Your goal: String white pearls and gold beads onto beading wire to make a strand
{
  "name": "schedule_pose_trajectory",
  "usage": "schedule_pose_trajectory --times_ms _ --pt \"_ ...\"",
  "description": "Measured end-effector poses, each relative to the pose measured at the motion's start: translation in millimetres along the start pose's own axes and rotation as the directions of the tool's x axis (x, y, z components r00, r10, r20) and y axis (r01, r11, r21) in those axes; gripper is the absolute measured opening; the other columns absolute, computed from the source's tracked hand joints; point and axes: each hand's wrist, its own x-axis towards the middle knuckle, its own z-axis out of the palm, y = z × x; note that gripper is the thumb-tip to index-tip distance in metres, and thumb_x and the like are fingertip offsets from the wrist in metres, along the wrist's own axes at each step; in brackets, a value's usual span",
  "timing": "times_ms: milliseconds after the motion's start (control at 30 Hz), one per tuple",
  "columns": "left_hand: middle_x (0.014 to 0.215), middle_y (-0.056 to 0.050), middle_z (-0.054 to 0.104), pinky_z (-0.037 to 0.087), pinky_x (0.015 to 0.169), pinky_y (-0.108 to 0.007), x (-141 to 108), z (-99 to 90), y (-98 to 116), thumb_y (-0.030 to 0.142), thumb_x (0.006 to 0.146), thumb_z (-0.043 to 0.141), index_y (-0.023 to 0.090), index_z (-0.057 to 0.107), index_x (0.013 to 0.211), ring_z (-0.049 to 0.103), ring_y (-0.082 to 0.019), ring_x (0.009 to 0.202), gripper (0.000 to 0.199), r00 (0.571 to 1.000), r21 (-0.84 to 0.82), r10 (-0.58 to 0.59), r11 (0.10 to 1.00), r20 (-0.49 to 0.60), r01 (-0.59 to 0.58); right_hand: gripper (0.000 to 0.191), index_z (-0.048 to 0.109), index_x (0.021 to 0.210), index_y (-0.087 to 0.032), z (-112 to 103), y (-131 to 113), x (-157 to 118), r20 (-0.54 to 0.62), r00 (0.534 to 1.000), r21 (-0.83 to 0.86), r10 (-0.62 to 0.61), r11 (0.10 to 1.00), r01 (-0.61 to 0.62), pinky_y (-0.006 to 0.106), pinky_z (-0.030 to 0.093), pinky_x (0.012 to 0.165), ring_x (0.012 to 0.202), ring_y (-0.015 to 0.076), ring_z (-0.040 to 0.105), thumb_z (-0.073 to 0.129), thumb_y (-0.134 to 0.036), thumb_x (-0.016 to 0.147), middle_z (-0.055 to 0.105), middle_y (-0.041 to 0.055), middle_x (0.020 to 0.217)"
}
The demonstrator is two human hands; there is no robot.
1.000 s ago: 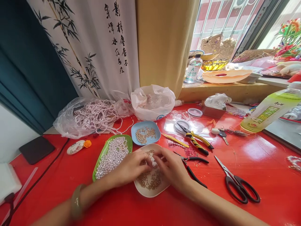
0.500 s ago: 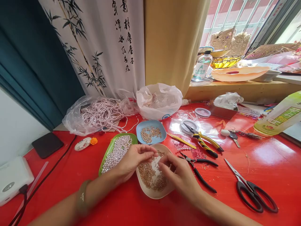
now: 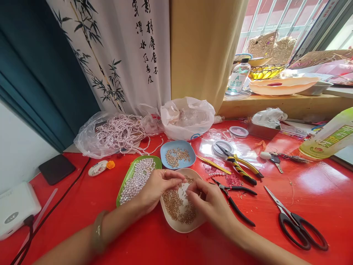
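Over a pale tray (image 3: 180,230) of small gold beads (image 3: 172,206), both my hands hover close together. My left hand (image 3: 158,187) has thumb and fingers pinched, and whatever sits between the tips is too small to make out. Facing it from the right, my right hand (image 3: 208,198) is also pinched, its hold likewise too fine to name. A green tray (image 3: 119,197) of white pearl beads (image 3: 138,180) lies beside my left wrist. Behind the hands stands a blue dish (image 3: 164,163) with more gold pieces.
Yellow-black pliers (image 3: 238,165), black-handled pliers (image 3: 234,202), yellow tweezers (image 3: 215,164) and scissors (image 3: 296,221) lie to the right. At the back are pink bead strands (image 3: 118,132) and a white plastic bag (image 3: 187,125). A green bottle (image 3: 328,136) stands far right.
The view has shifted very slightly, so things sit a little further right. Both hands keep their pinched pose over the tray, with hardly any movement.
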Motion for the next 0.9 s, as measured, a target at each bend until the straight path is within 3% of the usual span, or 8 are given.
schedule_pose_trajectory --times_ms 900 --pt "0.080 -0.006 0.068 0.043 0.068 -0.023 -1.5 1.6 -0.3 0.022 0.062 0.067 0.015 0.070 0.071 0.057 -0.014 0.073 0.011 1.000 0.026 0.003 1.000 -0.018 -0.003 0.012 0.048 0.060 -0.018 -0.1 0.2 -0.1 -0.018 1.000 -0.007 -0.002 1.000 0.002 0.020 0.034 0.046 0.048 0.0092 0.044 0.042 -0.013 0.069 0.050 -0.0030 0.053"
